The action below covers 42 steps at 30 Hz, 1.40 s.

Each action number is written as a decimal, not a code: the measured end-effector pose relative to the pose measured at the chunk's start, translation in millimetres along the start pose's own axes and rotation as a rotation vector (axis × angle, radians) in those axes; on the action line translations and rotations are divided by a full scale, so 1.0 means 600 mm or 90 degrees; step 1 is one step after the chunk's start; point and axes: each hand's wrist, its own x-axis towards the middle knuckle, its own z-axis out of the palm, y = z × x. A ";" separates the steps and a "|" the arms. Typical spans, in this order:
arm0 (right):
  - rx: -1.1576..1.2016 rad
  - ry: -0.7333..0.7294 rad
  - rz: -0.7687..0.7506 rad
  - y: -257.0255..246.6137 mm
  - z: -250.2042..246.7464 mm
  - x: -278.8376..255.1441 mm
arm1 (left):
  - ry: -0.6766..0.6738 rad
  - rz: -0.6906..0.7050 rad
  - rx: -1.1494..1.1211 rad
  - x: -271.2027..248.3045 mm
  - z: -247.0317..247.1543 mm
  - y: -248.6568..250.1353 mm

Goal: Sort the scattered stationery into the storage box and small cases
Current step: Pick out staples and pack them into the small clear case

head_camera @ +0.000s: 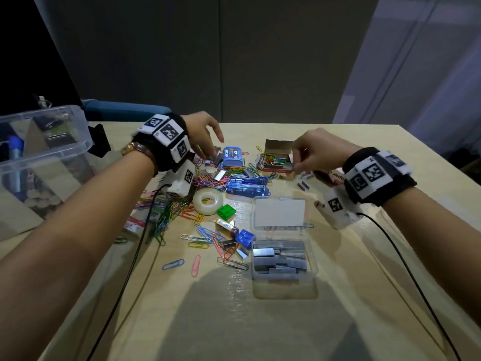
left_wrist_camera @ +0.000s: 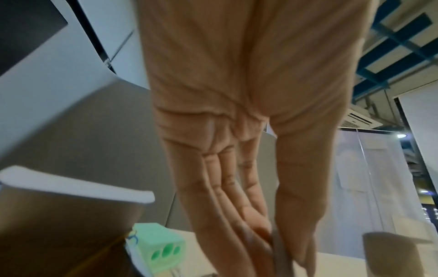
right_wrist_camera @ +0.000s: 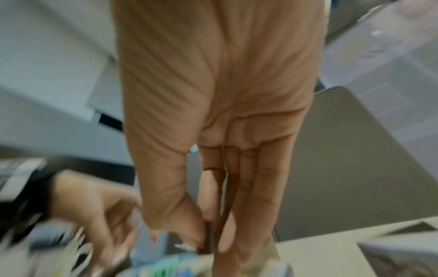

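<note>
Evidently both hands work the pile at the table's far edge, left hand (head_camera: pixel 205 136) and right hand (head_camera: pixel 316 152) each pinching a staple strip (head_camera: pixel 288 165), presumably bound for the open clear case (head_camera: pixel 311 256) nearer the front.

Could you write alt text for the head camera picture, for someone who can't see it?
Two hands, left hand and right hand, pick staple strips from scattered colourful paper clips on a table; an open clear case holds staples.
</note>
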 end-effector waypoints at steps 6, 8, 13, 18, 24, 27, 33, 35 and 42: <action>0.313 0.057 0.029 0.011 -0.041 -0.026 | 0.086 -0.028 0.139 0.006 0.011 -0.001; 0.291 0.051 0.029 0.013 -0.034 -0.022 | 0.099 -0.020 0.204 0.012 0.025 0.008; 0.276 0.054 0.012 0.015 -0.024 -0.004 | 0.053 -0.051 0.325 0.026 0.049 0.026; 0.282 0.090 0.008 0.018 -0.031 -0.001 | 0.075 -0.042 0.333 0.033 0.052 0.023; 0.290 0.112 0.001 0.019 -0.039 -0.009 | 0.125 0.022 0.105 0.009 0.037 0.007; 0.366 0.139 -0.001 0.015 -0.047 -0.016 | 0.159 0.093 -0.104 -0.021 0.030 -0.001; 0.386 0.126 -0.067 -0.006 -0.056 -0.028 | 0.053 0.209 -0.444 -0.075 0.030 0.002; 0.384 0.122 -0.076 -0.017 -0.055 -0.030 | 0.030 0.218 -0.474 -0.082 0.029 0.000; 0.501 0.106 -0.053 -0.040 -0.039 -0.027 | 0.028 0.208 -0.443 -0.082 0.045 0.001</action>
